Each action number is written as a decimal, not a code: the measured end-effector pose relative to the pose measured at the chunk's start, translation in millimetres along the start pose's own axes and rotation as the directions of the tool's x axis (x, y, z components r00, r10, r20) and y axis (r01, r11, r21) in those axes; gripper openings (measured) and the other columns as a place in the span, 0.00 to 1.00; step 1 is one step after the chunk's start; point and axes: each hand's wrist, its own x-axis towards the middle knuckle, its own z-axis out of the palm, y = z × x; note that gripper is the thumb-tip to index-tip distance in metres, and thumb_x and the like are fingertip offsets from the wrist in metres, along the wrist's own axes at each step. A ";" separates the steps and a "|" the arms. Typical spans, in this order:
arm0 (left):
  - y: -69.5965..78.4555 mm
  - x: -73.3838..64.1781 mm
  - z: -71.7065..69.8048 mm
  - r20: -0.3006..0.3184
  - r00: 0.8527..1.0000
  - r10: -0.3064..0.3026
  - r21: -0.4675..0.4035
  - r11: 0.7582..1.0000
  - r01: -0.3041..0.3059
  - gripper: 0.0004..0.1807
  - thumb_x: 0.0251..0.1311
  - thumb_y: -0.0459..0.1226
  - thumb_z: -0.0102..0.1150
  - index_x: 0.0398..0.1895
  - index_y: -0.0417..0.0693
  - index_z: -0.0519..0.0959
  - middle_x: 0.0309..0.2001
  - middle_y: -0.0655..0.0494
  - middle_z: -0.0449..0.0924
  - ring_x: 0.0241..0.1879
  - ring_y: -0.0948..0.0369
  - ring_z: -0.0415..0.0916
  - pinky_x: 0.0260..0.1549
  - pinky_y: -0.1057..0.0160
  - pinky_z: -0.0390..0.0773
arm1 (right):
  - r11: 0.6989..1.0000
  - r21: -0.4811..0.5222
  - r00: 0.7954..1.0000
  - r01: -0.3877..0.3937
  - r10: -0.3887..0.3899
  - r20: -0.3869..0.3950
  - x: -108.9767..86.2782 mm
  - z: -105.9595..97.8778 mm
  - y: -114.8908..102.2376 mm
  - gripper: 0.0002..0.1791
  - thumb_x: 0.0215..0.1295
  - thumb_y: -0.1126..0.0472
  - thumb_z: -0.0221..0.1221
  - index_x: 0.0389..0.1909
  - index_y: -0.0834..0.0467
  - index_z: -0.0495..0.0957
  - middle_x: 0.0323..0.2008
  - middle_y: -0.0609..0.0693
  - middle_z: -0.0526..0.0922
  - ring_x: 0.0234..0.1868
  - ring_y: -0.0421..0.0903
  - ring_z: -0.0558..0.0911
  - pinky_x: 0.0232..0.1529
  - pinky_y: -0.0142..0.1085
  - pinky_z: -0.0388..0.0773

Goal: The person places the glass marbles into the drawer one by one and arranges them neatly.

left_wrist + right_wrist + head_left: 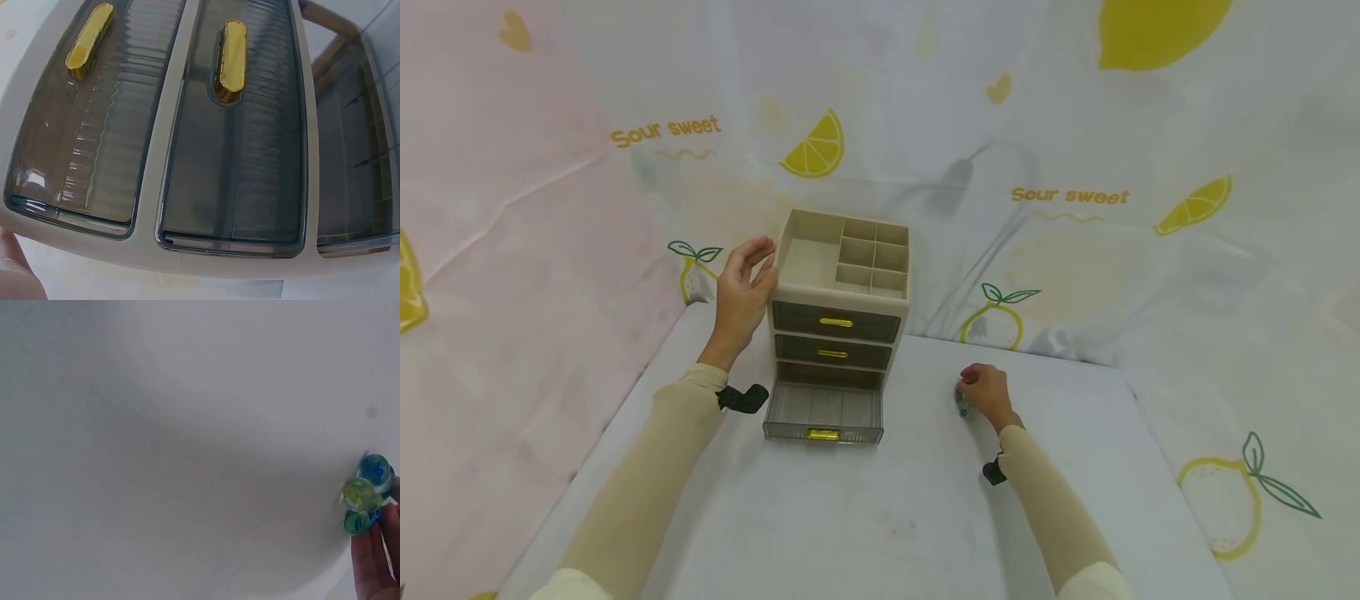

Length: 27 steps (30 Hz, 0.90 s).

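A beige desktop drawer organizer (pixel 842 298) stands on the table, its bottom drawer (pixel 824 408) pulled out with a bare floor showing. My left hand (pixel 745 287) touches the organizer's upper left side with loosely bent fingers. In the left wrist view, only part of the left hand (pixel 17 272) shows beside the smoky drawer fronts (pixel 234 144) with gold handles. To the right of the organizer, my right hand (pixel 987 393) holds a small cluster of blue, green and yellow glass marbles (pixel 360 494) at its fingertips, low over the table. Whether a clear bag encloses them, I cannot tell.
The organizer's top has an open tray (pixel 808 262) and several small compartments (pixel 872 254). A white table (pixel 895 517) lies underneath. Lemon-printed cloth (pixel 887 100) hangs behind and at both sides.
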 end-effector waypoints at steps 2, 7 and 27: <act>-0.3 -0.1 0.1 -0.003 1.000 -0.004 0.005 1.000 0.004 0.25 0.62 0.20 0.49 0.63 0.22 0.62 0.60 0.41 0.68 0.67 0.41 0.58 0.68 0.61 0.65 | 1.000 -0.002 1.000 -0.005 0.005 0.009 1.3 -0.3 -0.9 0.09 0.52 0.68 0.68 0.35 0.66 0.84 0.30 0.56 0.86 0.34 0.52 0.84 0.41 0.46 0.84; -0.2 -0.1 0.9 0.001 1.000 -0.004 0.015 1.000 0.004 0.25 0.62 0.20 0.49 0.64 0.23 0.62 0.60 0.40 0.67 0.67 0.44 0.60 0.68 0.61 0.65 | 0.999 -0.030 1.000 0.010 -0.009 0.025 4.4 -2.4 -3.7 0.09 0.50 0.70 0.68 0.34 0.67 0.84 0.29 0.56 0.86 0.33 0.52 0.84 0.41 0.46 0.83; 3.0 -0.9 1.0 -0.002 1.000 -0.010 0.045 0.999 0.010 0.25 0.63 0.20 0.49 0.64 0.26 0.64 0.61 0.38 0.66 0.67 0.46 0.61 0.68 0.59 0.65 | 0.999 0.024 0.997 0.025 -0.023 -0.074 6.4 1.2 -5.8 0.11 0.50 0.75 0.64 0.37 0.67 0.84 0.32 0.57 0.87 0.36 0.54 0.85 0.41 0.46 0.84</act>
